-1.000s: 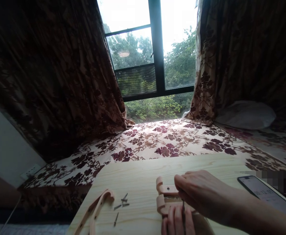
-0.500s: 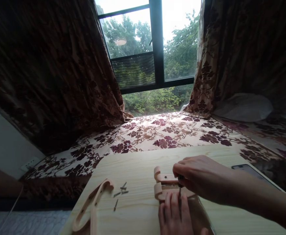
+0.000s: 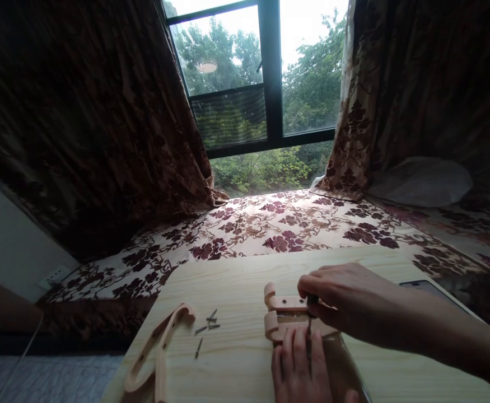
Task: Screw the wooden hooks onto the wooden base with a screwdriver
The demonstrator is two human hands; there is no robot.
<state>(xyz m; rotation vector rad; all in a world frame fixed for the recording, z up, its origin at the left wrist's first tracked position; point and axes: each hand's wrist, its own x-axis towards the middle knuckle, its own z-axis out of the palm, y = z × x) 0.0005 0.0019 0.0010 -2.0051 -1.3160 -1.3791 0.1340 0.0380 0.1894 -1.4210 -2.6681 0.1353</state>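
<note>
My right hand [image 3: 337,294] is closed round the dark handle of a screwdriver [image 3: 312,300], its thin shaft pointing down. The tip is hidden behind my left fingers. My left hand [image 3: 301,358] lies with fingers stretched over the near edge of a pale wooden hook-shaped piece [image 3: 272,327]. Just beyond it is a second curved wooden piece [image 3: 276,303] with dark screw holes or screw heads. Under and beside my left hand shows a glossy brown flat piece [image 3: 345,364].
Several loose screws [image 3: 212,320] lie on the pale wooden tabletop [image 3: 228,280]. Left of them rest two curved wooden pieces [image 3: 164,341]. A phone-like dark slab [image 3: 429,294] lies partly behind my right forearm. Beyond the table is a flower-patterned cloth [image 3: 284,224] below the window.
My right hand has turned slightly and shifted a little, showing more of the screwdriver handle and a second dark spot on the far wooden piece. My left hand stays in place.
</note>
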